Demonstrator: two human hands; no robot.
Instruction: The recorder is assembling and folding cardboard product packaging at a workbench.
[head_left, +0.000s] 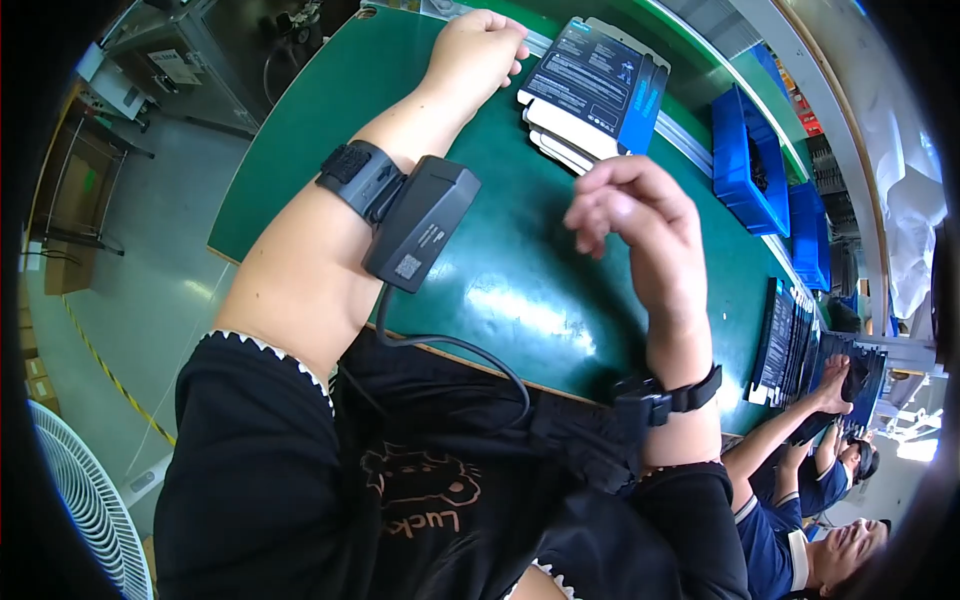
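A stack of flat printed cartons (597,85), black and white with blue panels, lies at the far side of the green table (450,325). Just left of the stack, my left hand (478,50) is closed with its fingers curled under. Whatever may be inside that hand is hidden from view. Over the table, on the near right of the stack, my right hand (640,205) hangs with its fingers loosely bent and apart. Nothing shows between them. Neither hand visibly touches the cartons.
Blue bins (735,170) stand along the right side, the nearer one holding dark items. A row of dark flat cartons (785,340) sits at the right. Beyond it, co-workers (800,545) are at work. My left forearm carries a black box (422,222) with a cable (470,347). A fan (85,500) stands lower left.
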